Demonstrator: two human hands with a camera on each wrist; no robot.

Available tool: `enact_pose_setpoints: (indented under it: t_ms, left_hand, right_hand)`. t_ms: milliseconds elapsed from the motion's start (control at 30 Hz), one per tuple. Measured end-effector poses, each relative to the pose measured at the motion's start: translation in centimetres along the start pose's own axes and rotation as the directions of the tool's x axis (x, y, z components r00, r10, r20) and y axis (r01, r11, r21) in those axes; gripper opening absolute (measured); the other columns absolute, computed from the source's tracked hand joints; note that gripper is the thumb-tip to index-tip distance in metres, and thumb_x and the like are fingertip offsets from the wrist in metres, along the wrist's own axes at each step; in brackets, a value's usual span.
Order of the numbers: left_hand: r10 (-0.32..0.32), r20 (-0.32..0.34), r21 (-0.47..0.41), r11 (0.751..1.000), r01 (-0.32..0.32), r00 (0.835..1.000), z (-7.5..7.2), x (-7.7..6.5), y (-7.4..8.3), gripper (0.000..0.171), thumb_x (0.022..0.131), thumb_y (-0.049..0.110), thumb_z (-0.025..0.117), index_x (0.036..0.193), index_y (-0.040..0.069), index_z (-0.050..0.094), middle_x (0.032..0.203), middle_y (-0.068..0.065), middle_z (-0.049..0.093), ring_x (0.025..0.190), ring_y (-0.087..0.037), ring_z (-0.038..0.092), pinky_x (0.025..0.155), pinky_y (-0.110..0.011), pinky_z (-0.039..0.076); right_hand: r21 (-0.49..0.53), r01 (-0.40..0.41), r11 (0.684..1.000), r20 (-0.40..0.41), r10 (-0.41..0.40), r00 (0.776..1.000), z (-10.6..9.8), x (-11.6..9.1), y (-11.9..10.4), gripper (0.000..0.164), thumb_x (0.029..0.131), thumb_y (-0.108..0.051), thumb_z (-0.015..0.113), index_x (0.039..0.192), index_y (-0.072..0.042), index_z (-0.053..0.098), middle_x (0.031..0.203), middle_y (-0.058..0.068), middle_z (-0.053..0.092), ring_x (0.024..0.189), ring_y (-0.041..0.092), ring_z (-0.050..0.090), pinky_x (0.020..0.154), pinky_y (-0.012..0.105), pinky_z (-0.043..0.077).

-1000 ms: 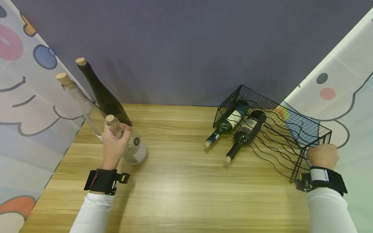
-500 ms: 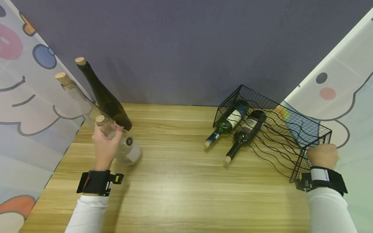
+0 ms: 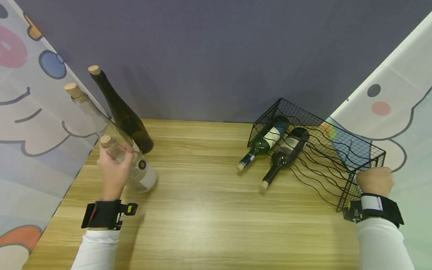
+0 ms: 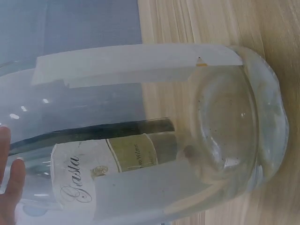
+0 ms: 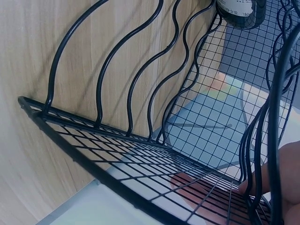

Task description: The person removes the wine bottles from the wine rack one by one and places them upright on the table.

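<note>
My left hand (image 3: 113, 172) grips a corked clear glass bottle (image 3: 145, 176) around its neck, at the left of the table in the head view. In the left wrist view this bottle (image 4: 225, 122) fills the picture, and its base is close over the wood. Right behind it stand another clear corked bottle (image 3: 96, 120) and a tall dark corked bottle (image 3: 126, 118). My right hand (image 3: 375, 182) holds the right end of a black wire wine rack (image 3: 300, 113). Fingers (image 5: 187, 192) show through the rack's end mesh in the right wrist view.
Two corked wine bottles lie in the rack's left part, a green one (image 3: 260, 145) and a darker one (image 3: 281, 158), necks towards the table's front. A grey wall (image 3: 202, 67) closes off the back of the wooden table (image 3: 216, 225). Cartoon-printed sheets (image 3: 30, 127) flank both sides.
My left hand has moved left with the clear bottle, now overlapping the other clear bottle more. My right hand and the rack stay in place.
</note>
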State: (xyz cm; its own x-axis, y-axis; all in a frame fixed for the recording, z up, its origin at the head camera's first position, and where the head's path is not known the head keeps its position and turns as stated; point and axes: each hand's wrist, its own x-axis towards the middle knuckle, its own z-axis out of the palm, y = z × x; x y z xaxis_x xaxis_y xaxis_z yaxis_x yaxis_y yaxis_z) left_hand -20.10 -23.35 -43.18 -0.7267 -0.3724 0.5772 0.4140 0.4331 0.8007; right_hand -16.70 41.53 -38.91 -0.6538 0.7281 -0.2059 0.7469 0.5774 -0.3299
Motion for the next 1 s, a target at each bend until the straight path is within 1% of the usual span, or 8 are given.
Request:
enact_pose_setpoints:
  t_ms: [100,233,333,500,600,800,900,1000]
  left_hand:
    - [-0.009,-0.002,0.003,1.0,0.009,1.0,-0.12,-0.02,0.05,0.031,0.085,-0.004,0.06,0.107,0.017,0.053,0.081,0.017,0.06,0.073,0.005,0.058,0.071,-0.014,0.043]
    - [-0.013,-0.007,0.028,1.0,0.013,1.0,-0.18,-0.03,-0.01,0.025,0.086,-0.001,0.061,0.106,0.011,0.054,0.081,0.017,0.06,0.072,0.006,0.057,0.071,-0.015,0.042]
    - [-0.015,-0.011,0.031,0.999,0.015,1.0,-0.15,-0.11,-0.04,0.023,0.086,0.0,0.061,0.107,0.006,0.054,0.081,0.012,0.062,0.072,0.006,0.058,0.072,-0.014,0.043]
    - [-0.034,-0.004,-0.004,0.999,0.034,0.999,-0.1,-0.3,0.09,0.03,0.087,0.001,0.062,0.111,0.016,0.052,0.085,0.013,0.062,0.076,0.005,0.06,0.075,-0.013,0.044]
    - [-0.028,0.005,-0.026,0.999,0.028,1.0,-0.01,-0.34,0.05,0.032,0.087,0.0,0.064,0.114,0.013,0.052,0.086,0.017,0.061,0.078,0.005,0.06,0.077,-0.014,0.044]
    - [-0.026,0.007,-0.054,0.998,0.026,1.0,-0.1,-0.32,-0.07,0.034,0.087,-0.001,0.066,0.115,0.013,0.053,0.087,0.017,0.061,0.08,0.004,0.06,0.08,-0.014,0.044]
    - [-0.02,0.022,-0.092,0.996,0.022,1.0,-0.18,-0.3,-0.02,0.035,0.087,-0.002,0.065,0.117,0.011,0.052,0.088,0.015,0.061,0.082,0.002,0.06,0.08,-0.015,0.045]
    - [-0.035,0.047,-0.207,0.977,0.045,0.998,-0.21,-0.3,0.09,0.04,0.088,-0.006,0.064,0.121,0.01,0.049,0.09,0.008,0.061,0.084,-0.001,0.061,0.081,-0.015,0.047]
  right_hand:
    - [-0.014,0.008,1.0,-0.001,-0.008,1.0,0.1,0.26,0.07,0.066,0.091,-0.017,0.04,0.132,0.032,0.022,0.131,0.053,0.035,0.119,0.065,0.042,0.09,0.062,0.048]
    - [0.007,-0.005,1.0,0.0,0.005,1.0,0.22,0.62,0.16,0.067,0.092,-0.018,0.041,0.132,0.031,0.022,0.131,0.053,0.036,0.119,0.065,0.042,0.088,0.062,0.049]
    - [0.011,-0.005,1.0,0.0,0.005,1.0,0.26,0.77,0.25,0.067,0.092,-0.018,0.042,0.132,0.031,0.022,0.131,0.053,0.036,0.119,0.065,0.043,0.088,0.062,0.049]
    - [-0.007,0.019,1.0,-0.008,-0.019,1.0,0.2,0.64,0.37,0.066,0.091,-0.017,0.042,0.131,0.033,0.022,0.129,0.054,0.036,0.117,0.066,0.043,0.088,0.063,0.048]
    - [-0.017,0.022,1.0,-0.014,-0.022,1.0,0.11,0.55,0.4,0.066,0.09,-0.016,0.041,0.13,0.033,0.023,0.129,0.054,0.036,0.117,0.066,0.043,0.088,0.063,0.048]
    - [-0.061,0.047,0.997,-0.006,-0.047,0.999,0.13,0.57,0.24,0.065,0.092,-0.017,0.039,0.129,0.034,0.023,0.126,0.053,0.036,0.116,0.066,0.042,0.091,0.063,0.047]
    - [-0.05,0.042,0.998,-0.003,-0.042,0.999,0.09,0.53,0.21,0.065,0.092,-0.017,0.039,0.129,0.034,0.022,0.127,0.054,0.035,0.116,0.066,0.042,0.092,0.064,0.046]
    - [-0.028,0.021,0.999,0.003,-0.021,1.0,0.04,0.48,0.25,0.066,0.093,-0.017,0.038,0.131,0.033,0.021,0.13,0.054,0.034,0.119,0.067,0.04,0.092,0.064,0.046]
